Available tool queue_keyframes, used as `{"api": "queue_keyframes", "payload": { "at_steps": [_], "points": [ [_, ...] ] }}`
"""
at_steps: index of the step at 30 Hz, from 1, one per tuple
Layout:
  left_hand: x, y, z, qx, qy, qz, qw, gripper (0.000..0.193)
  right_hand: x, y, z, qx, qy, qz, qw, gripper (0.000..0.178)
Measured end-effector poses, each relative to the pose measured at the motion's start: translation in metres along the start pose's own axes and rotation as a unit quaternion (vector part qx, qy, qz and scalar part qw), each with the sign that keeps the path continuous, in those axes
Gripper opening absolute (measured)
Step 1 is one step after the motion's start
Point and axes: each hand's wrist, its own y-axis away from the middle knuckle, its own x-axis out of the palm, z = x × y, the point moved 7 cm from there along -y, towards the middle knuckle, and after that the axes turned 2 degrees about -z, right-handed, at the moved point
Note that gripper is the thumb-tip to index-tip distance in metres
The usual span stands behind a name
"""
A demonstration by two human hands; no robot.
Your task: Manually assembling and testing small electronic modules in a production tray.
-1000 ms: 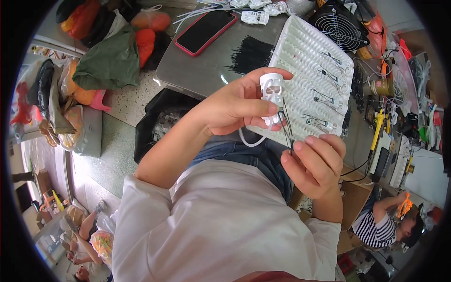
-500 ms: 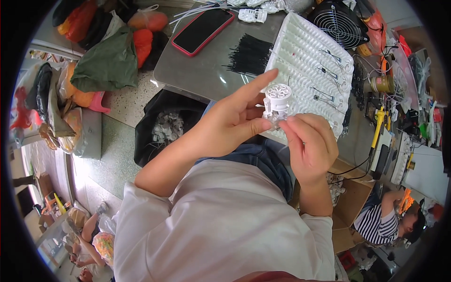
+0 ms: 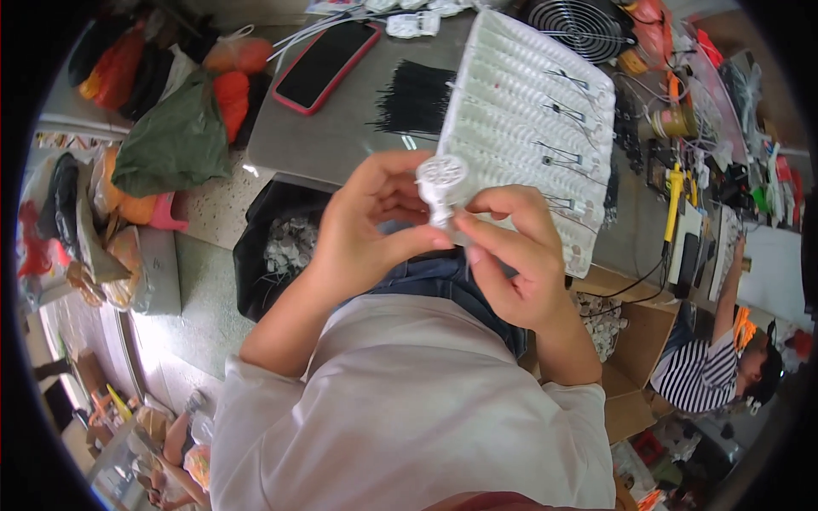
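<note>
A small white plastic part with a round, openwork top is held in front of my waist, just off the table edge. My left hand is curled round its left side, with the thumb tip near its narrow lower end. On the other side, my right hand is closed, thumb and index finger meeting at that lower end. Whether a thin wire or another small piece lies between my right fingertips is too blurred to tell. Beyond my hands, a white ridged foam tray carries several small dark components with wire leads.
Left of the tray lie a bundle of black wires and a red-cased phone. A fan with a round grille stands behind. A black bag of white parts and a cardboard box flank me. A striped-shirted person sits at right.
The white part and both hands have moved left in view, and the part has tilted. My left index finger, stretched out before, is now bent. The person at right has extended an arm.
</note>
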Motion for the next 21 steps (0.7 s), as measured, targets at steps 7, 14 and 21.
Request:
{"api": "queue_keyframes", "payload": {
  "at_steps": [7, 14, 21],
  "points": [
    [-0.147, 0.079, 0.012, -0.263, -0.203, -0.064, 0.941, 0.064, -0.124, -0.023, -0.136, 0.159, 0.181, -0.096, 0.966, 0.039],
    [-0.303, 0.164, 0.196, -0.119, -0.646, -0.149, 0.739, 0.068, -0.16, -0.042, -0.253, 0.162, 0.348, 0.103, 0.917, 0.04],
    [-0.147, 0.053, 0.005, -0.013, -0.596, -0.348, 0.723, 0.012, -0.155, -0.048, -0.196, 0.053, 0.383, 0.035, 0.922, 0.034]
  ]
}}
